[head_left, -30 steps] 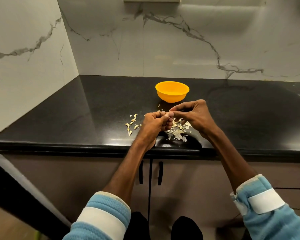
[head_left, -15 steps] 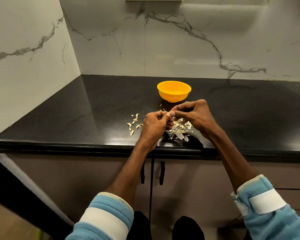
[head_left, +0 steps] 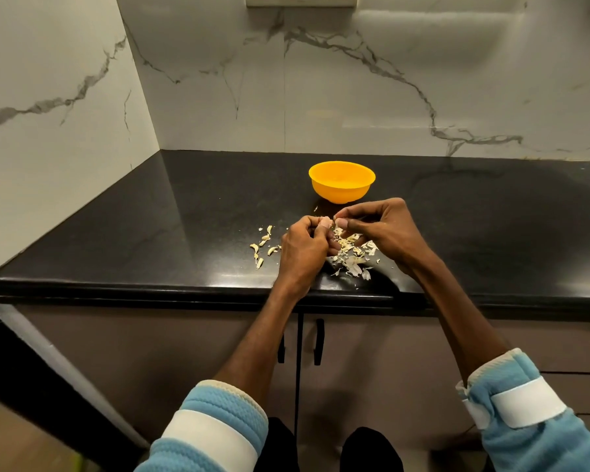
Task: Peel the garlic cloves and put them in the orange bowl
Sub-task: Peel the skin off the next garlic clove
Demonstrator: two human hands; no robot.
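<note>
Barely shifted since a moment ago, your left hand [head_left: 304, 248] grips the garlic clove [head_left: 325, 222] above the table [head_left: 184, 216], near the orange bowl [head_left: 341, 194], while your right hand [head_left: 385, 229] pinches its skin. Strip it in short pulls over the peel pile [head_left: 349, 253], clove held firm.

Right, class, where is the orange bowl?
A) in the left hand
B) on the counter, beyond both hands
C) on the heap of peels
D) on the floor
B: the bowl stands on the counter past the left hand and right hand, touching neither; both hands pinch a clove nearer the edge.
</note>
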